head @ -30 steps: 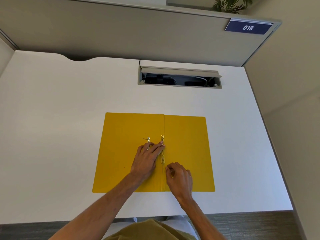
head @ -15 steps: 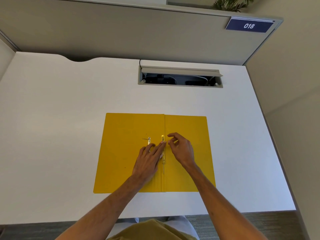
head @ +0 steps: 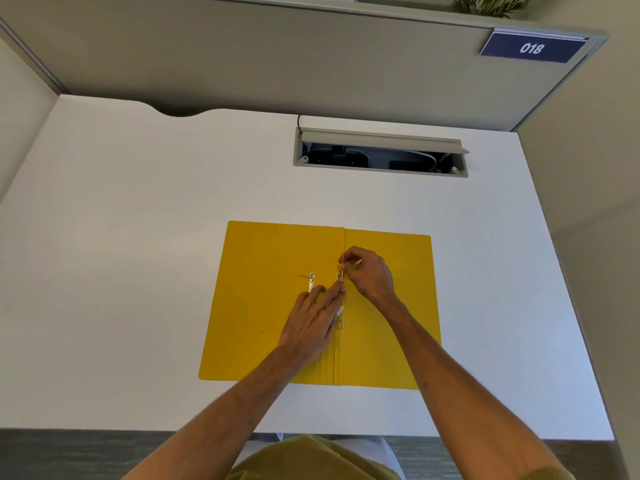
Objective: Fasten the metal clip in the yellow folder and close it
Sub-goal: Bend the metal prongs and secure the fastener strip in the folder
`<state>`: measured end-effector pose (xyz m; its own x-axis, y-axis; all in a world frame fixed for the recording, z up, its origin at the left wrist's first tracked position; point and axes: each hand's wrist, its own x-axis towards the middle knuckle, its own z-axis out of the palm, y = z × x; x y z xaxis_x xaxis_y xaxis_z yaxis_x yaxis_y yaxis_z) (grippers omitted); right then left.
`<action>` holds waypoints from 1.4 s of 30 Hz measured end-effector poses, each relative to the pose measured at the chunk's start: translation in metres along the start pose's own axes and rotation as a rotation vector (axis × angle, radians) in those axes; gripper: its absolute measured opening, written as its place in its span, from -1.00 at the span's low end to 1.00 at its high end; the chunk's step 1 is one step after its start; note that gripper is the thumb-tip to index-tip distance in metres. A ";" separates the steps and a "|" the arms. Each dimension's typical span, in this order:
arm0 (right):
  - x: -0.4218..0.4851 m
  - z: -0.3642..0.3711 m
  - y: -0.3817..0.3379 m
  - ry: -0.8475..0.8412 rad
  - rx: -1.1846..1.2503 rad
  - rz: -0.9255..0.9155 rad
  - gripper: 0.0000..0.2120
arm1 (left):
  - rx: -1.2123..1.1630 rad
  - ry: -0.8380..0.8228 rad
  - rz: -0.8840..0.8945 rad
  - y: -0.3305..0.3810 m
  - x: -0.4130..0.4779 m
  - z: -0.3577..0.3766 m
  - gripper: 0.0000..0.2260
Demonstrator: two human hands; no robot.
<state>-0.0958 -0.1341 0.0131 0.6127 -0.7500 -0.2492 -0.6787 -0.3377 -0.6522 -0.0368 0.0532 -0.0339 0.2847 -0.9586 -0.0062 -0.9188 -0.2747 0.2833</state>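
The yellow folder [head: 263, 306] lies open and flat on the white desk [head: 138, 271]. A metal clip [head: 341, 323] runs along its spine. A loose metal bar [head: 311, 281] rests on the left flap. My left hand [head: 313, 320] lies flat over the left flap, its fingertips pressing on the clip at the spine. My right hand [head: 369, 271] is at the upper end of the clip, thumb and forefinger pinched on a thin upright prong.
An open cable tray [head: 379, 152] is set into the desk behind the folder. Grey partition walls close off the back and right sides. A blue sign marked 018 [head: 531, 47] hangs on the partition. The desk's near edge is just below the folder.
My right hand has moved from the folder's lower spine up to the top end of the clip and pinched the prong. My left hand has stayed pressing on the clip.
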 end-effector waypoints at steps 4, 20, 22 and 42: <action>0.009 0.004 -0.007 -0.040 0.010 -0.018 -0.97 | 0.022 -0.001 0.022 -0.001 -0.002 0.002 -0.53; 0.011 0.013 0.002 0.097 0.130 0.218 -0.95 | -0.043 -0.040 -0.037 0.005 0.001 -0.006 -0.55; 0.007 0.012 0.005 0.136 0.125 0.269 -0.97 | -0.040 -0.042 -0.026 0.003 0.000 -0.006 -0.55; 0.020 0.012 -0.006 0.048 0.042 0.094 -0.95 | -0.066 -0.015 -0.005 -0.003 -0.004 0.000 -0.54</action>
<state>-0.0745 -0.1396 0.0037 0.5262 -0.8042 -0.2765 -0.7142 -0.2415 -0.6569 -0.0355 0.0575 -0.0344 0.2849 -0.9583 -0.0222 -0.8971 -0.2748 0.3460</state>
